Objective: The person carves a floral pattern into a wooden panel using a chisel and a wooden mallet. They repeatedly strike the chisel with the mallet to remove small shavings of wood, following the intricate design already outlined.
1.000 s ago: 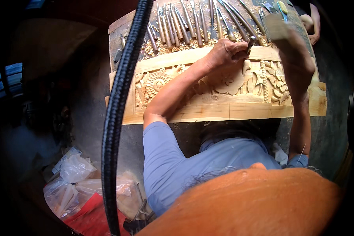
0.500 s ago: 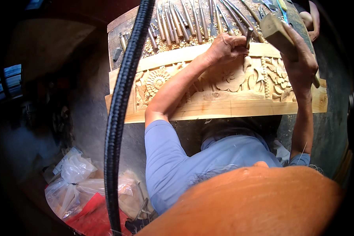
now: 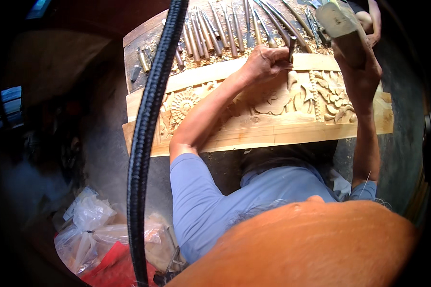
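Observation:
My left hand (image 3: 265, 63) is closed around a wood-carving chisel (image 3: 292, 44), which stands nearly upright over the far part of a carved wooden panel (image 3: 301, 98). Its cutting end is hidden by the fingers and too small to make out. To the right, my right hand (image 3: 364, 71) grips a wooden mallet (image 3: 338, 25), held up above the panel and apart from the chisel. The pale panel shows a round flower, leaves and a beaded strip in relief; my left forearm covers part of it.
Several chisels and gouges (image 3: 210, 36) lie in a row among wood shavings on the workbench (image 3: 134, 55). Another person's arm (image 3: 374, 21) shows at the far right. A tied clear plastic bag (image 3: 88, 229) and red cloth (image 3: 112, 265) lie on the floor at lower left. A black braided cable (image 3: 148, 124) crosses the view.
The mallet has risen a little, with its end face turned more toward view. The bench, panel and left hand sit slightly further left in the picture; the chisel is still held.

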A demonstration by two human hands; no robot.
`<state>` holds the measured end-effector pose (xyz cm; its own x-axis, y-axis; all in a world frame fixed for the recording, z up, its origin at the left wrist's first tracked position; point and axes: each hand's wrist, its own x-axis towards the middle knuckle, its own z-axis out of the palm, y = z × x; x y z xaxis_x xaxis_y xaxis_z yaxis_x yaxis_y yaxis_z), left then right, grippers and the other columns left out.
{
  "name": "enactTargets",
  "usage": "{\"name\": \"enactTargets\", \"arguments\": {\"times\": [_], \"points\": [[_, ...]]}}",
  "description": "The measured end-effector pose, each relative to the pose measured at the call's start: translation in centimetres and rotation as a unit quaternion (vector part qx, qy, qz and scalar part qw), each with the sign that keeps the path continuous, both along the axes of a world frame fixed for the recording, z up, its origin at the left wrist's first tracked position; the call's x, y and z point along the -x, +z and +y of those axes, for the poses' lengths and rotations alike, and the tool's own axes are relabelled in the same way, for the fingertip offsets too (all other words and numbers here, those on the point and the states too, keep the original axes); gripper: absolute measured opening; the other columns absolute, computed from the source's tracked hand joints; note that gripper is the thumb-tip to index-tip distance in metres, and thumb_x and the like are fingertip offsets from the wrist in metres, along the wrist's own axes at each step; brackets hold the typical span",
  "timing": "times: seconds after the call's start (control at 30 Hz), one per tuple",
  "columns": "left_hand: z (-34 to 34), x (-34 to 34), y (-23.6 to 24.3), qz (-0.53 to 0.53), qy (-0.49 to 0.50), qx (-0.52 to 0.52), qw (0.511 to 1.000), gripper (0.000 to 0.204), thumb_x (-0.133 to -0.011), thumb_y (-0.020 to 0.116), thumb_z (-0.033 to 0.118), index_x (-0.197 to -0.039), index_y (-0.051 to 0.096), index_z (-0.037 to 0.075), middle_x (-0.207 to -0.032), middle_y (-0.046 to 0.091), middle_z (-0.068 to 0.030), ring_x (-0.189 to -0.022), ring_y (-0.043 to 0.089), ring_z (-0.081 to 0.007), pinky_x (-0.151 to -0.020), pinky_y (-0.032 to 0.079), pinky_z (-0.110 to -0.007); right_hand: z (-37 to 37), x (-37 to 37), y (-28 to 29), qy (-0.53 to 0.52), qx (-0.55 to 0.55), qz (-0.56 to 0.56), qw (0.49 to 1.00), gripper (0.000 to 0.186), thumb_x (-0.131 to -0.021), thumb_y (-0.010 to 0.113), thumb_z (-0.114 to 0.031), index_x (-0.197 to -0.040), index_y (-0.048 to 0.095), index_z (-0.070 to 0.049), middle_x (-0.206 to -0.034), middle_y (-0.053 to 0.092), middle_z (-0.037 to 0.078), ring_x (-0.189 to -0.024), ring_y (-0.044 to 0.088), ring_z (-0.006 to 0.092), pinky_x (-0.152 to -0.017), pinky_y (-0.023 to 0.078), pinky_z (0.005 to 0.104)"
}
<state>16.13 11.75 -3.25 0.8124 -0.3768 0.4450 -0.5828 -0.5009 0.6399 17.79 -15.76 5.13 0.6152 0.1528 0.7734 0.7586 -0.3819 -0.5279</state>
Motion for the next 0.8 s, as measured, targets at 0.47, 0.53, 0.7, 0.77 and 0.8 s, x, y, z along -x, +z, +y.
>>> {"name": "enactTargets", "arguments": {"times": [0.47,0.53,0.7,0.77,0.8], "points": [[-0.7,1.8,-0.5,-0.002,0.019,-0.027,0.999,0.007,-0.101,0.078,0.011,-0.103,0.074,0.007,-0.083,0.080,-0.0056,-0.071,0.078,-0.0169,-0.063,0.063,-0.034,0.5,-0.4,-1.0,0.030,0.112,0.029,0.993,0.068,-0.089,0.082,0.007,-0.152,0.065,-0.012,-0.132,0.079,0.007,-0.119,0.076,0.0186,-0.097,0.062,0.0330],[-0.9,2.7,-0.2,-0.041,0.032,-0.023,0.998,0.008,-0.102,0.077,0.012,-0.101,0.070,0.009,-0.078,0.076,-0.0057,-0.067,0.077,-0.0186,-0.056,0.061,-0.035,1.9,0.1,1.1,-0.087,0.317,-0.132,0.935,0.074,-0.083,0.082,0.004,-0.150,0.068,-0.023,-0.135,0.077,0.007,-0.116,0.076,0.0301,-0.094,0.063,0.0401],[-1.0,2.6,-0.6,0.075,0.059,0.066,0.993,0.006,-0.105,0.072,0.005,-0.109,0.076,0.004,-0.096,0.084,-0.0119,-0.091,0.083,-0.0170,-0.074,0.068,-0.030,0.1,0.8,0.5,-0.101,0.277,-0.084,0.952,0.073,-0.085,0.082,-0.001,-0.151,0.066,-0.027,-0.136,0.076,0.007,-0.117,0.076,0.0323,-0.094,0.063,0.0414],[-0.5,3.1,-1.2,0.099,0.070,0.168,0.978,0.009,-0.106,0.070,0.004,-0.112,0.077,0.002,-0.099,0.083,-0.0138,-0.091,0.083,-0.0204,-0.077,0.071,-0.033,-0.7,0.8,-0.5,-0.125,0.302,-0.081,0.942,0.070,-0.084,0.087,-0.008,-0.149,0.068,-0.027,-0.127,0.079,0.009,-0.108,0.079,0.0315,-0.091,0.064,0.0411],[-0.1,3.2,-0.8,0.132,0.067,0.215,0.965,0.010,-0.107,0.068,0.004,-0.113,0.075,0.000,-0.101,0.082,-0.0161,-0.092,0.083,-0.0232,-0.082,0.073,-0.036,-1.9,0.7,-2.0,-0.138,0.299,-0.063,0.942,0.071,-0.085,0.088,-0.011,-0.151,0.066,-0.025,-0.128,0.079,0.008,-0.109,0.078,0.0321,-0.091,0.064,0.0414]]}}
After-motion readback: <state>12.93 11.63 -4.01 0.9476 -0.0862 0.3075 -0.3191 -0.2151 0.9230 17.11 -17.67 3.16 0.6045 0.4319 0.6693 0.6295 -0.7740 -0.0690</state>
